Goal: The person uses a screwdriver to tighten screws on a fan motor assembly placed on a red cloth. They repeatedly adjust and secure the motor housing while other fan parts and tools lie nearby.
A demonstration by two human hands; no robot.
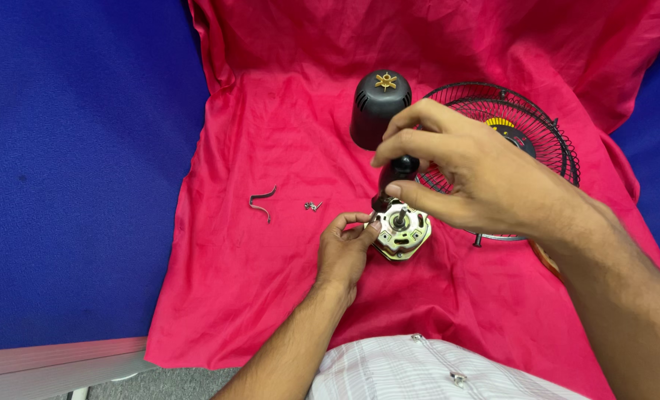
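Head view: saw motor (402,232) on red cloth (270,133), shaft up. Left hand (344,248) just beside it, pinching its left edge. Right hand (467,170) above, gripping black tool (393,178) upright over motor. Black cover (378,107) and grille (526,130) lay behind.

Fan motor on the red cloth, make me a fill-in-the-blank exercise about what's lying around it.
1. The motor sits on a ____ cloth.
2. The bent metal clip lies to the ____ of the screws.
3. The wire fan guard is coloured ____.
4. The left hand touches the ____.

Missing words: red; left; black; motor
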